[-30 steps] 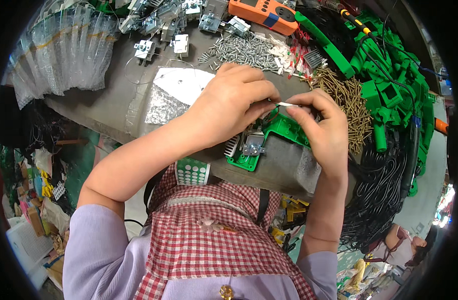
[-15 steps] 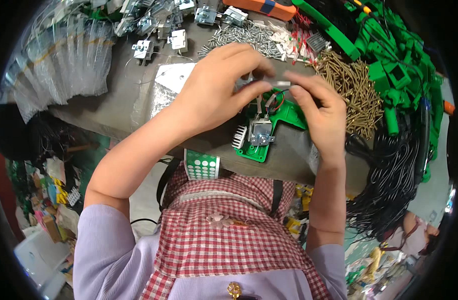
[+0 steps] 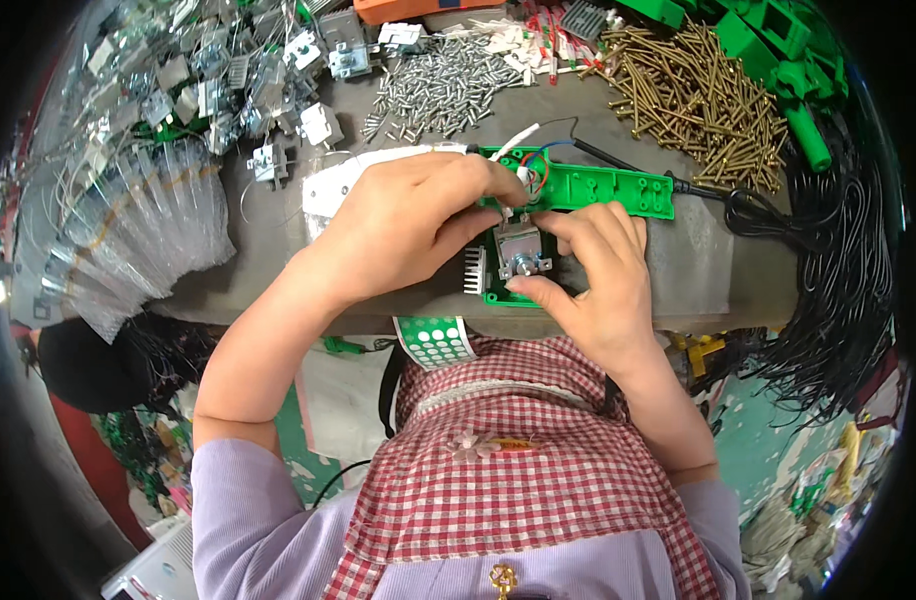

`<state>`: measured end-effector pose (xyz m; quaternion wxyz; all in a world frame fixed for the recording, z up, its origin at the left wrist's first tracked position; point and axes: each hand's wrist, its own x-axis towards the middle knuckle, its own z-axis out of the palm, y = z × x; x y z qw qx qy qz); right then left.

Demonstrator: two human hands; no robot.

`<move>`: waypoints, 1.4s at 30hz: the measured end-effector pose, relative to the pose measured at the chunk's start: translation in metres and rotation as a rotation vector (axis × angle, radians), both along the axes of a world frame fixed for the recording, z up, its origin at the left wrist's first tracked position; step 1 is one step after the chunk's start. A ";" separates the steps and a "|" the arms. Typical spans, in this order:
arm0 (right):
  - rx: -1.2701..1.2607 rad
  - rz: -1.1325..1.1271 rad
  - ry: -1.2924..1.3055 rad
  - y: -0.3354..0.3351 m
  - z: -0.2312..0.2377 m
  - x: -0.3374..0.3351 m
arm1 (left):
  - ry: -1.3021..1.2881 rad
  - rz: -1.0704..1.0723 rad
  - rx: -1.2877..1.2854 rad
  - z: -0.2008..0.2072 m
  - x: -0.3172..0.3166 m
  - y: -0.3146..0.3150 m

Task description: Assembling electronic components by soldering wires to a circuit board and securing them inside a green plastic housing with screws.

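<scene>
A metal component (image 3: 521, 248) sits in green casing (image 3: 618, 190).

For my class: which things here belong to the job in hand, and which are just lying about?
Likely the job, at the left hand and right hand:
green case
metal part in it
white tube

Lying about, perhaps some as supplies:
brass screws
silver screws
plastic bags
dotted sheet

Lilac ribbed sleeves (image 3: 240, 510), red-and-white checked apron (image 3: 523, 495), pale flower appliqué (image 3: 471, 446)

Workshop with heaped screws (image 3: 693, 105)
</scene>
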<state>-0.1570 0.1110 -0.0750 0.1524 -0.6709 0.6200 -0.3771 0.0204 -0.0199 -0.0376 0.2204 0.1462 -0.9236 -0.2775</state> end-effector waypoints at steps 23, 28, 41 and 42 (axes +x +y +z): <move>-0.118 0.000 -0.109 0.001 -0.009 0.006 | -0.542 -0.239 0.226 0.044 -0.027 -0.039; -0.123 0.018 -0.110 0.002 -0.007 0.007 | -0.493 -0.341 0.091 0.045 -0.026 -0.038; -0.129 0.025 -0.140 0.006 -0.009 0.011 | -0.545 -0.283 0.057 0.049 -0.025 -0.035; -0.130 0.029 -0.141 0.006 -0.011 0.011 | -0.560 -0.295 0.071 0.050 -0.027 -0.034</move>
